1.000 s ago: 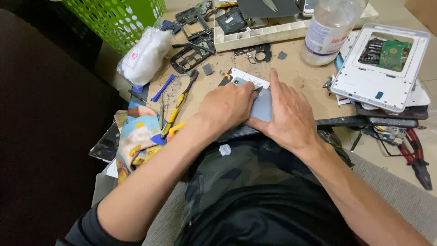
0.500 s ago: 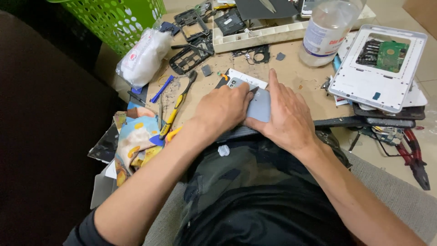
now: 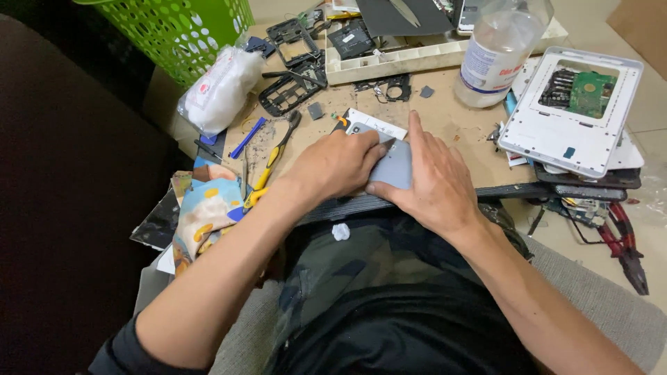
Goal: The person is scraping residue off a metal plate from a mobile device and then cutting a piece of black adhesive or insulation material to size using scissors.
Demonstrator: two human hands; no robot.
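A grey phone (image 3: 394, 167) lies flat near the front edge of the low brown table (image 3: 451, 121), mostly covered by both hands. My left hand (image 3: 337, 163) grips its left side with curled fingers. My right hand (image 3: 431, 177) presses on its right side, index finger stretched forward along the phone's edge. A white flat part (image 3: 377, 125) sticks out from under the phone at the far side.
Yellow-handled pliers (image 3: 272, 158) and a blue tool (image 3: 247, 137) lie left of the hands. A clear plastic bottle (image 3: 499, 52), an opened white device with a green board (image 3: 573, 107), black phone frames (image 3: 292, 90), a cream tray (image 3: 396, 59), a green basket (image 3: 184, 28) and red pliers (image 3: 625, 243) surround them.
Both hands stay on the phone. The right index finger has stretched further forward; the view has shifted slightly.
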